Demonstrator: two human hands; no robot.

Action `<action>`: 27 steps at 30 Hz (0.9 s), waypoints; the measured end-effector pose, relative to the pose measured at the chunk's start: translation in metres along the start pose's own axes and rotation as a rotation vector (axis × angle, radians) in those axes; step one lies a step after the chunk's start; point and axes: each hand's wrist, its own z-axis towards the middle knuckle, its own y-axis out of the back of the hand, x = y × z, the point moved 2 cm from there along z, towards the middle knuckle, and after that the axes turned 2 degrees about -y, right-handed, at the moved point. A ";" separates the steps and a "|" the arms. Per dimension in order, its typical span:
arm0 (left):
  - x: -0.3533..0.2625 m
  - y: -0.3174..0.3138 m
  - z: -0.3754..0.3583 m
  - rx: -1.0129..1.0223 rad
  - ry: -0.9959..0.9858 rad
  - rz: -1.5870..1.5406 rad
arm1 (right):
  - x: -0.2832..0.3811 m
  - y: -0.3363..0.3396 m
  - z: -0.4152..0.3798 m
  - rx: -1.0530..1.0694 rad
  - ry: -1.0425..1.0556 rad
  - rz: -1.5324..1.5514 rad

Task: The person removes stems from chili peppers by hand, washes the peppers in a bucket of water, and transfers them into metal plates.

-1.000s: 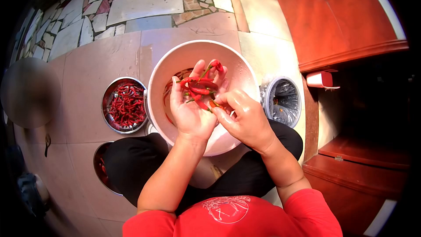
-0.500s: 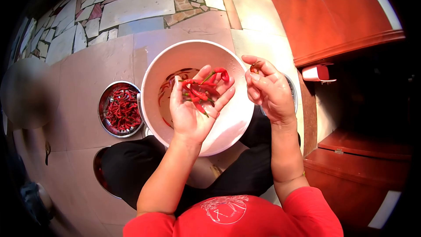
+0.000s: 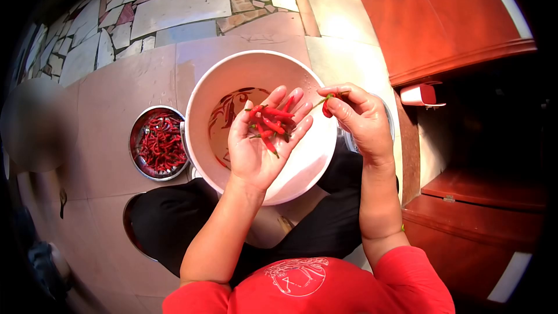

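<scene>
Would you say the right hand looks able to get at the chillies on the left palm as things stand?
Probably yes: the left hand is open, its chillies uncovered, and the right hand is close by. However, its fingertips already pinch a single red chilli, which may get in the way.

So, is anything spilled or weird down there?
No spill or damage that I can see: red peppers rest in the left hand, the bowl and the tub; the right hand pinches another pepper. One odd bit: a dark, thin thing lies alone on the floor, too unclear to name.
</scene>
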 end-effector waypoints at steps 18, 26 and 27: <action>-0.003 -0.004 -0.004 0.091 -0.037 -0.124 | 0.001 -0.027 -0.004 -0.028 0.035 -0.055; -0.043 -0.004 -0.018 0.111 -0.251 -0.054 | 0.002 -0.041 0.003 0.061 -0.197 0.456; -0.052 0.000 -0.022 0.112 -0.281 -0.034 | 0.001 -0.046 0.003 0.061 -0.222 0.420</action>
